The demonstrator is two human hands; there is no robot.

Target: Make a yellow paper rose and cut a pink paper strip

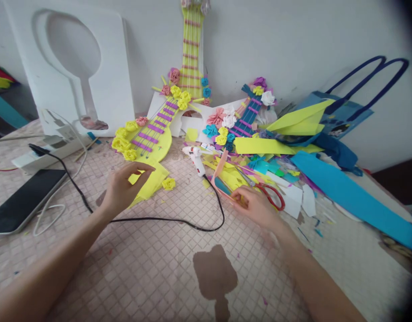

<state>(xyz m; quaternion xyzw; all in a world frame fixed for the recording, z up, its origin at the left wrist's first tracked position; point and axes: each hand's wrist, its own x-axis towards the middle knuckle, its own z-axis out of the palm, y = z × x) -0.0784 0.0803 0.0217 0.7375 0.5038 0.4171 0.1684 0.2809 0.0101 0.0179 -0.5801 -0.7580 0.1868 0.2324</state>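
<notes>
My left hand (127,185) hovers over yellow crepe paper (152,183), thumb and forefinger brought together in a pinch. What they hold, if anything, is too small to tell. A rolled yellow paper flower (168,184) lies to its right. My right hand (254,205) has its fingers curled together at the near end of a folded salmon paper strip (220,166); whether it grips anything I cannot make out. Close by it are scissors (275,197) with red handles. A white glue gun (195,160) lies between the hands, its black cord looping toward me.
Behind stand a yellow paper guitar (162,143), a blue one (248,118) and a taller yellow one (191,53). Paper scraps (259,165) and a blue strip (356,197) spread right, near a bag (346,107). A phone (28,199) and power strip (52,150) lie left.
</notes>
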